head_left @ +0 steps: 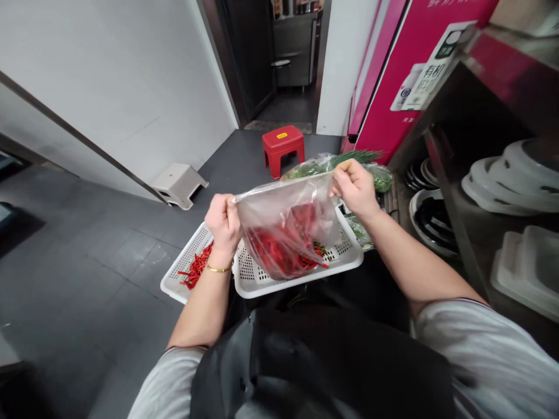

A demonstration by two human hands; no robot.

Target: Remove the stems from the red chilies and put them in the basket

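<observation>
Stretched between my two hands is a clear plastic bag (273, 203), its top edge pulled taut and level. My left hand (223, 224) is closed on the bag's left corner, and my right hand (356, 185) pinches the right corner. Red chili peppers (279, 247) show through the film; I cannot tell how many lie inside the bag and how many behind it. Directly below is a white perforated basket (262, 289), with some red and green chilies at its right part. Left of it, partly behind my left forearm, more red chilies (197, 266) lie in a second white basket (174, 282).
A red stool (283, 142) stands on the grey floor before a doorway, and a white stool (177, 181) is by the left wall. Bagged green vegetables (358, 160) lie beyond my right hand. At right, a metal shelf holds stacked white dishes (519, 174).
</observation>
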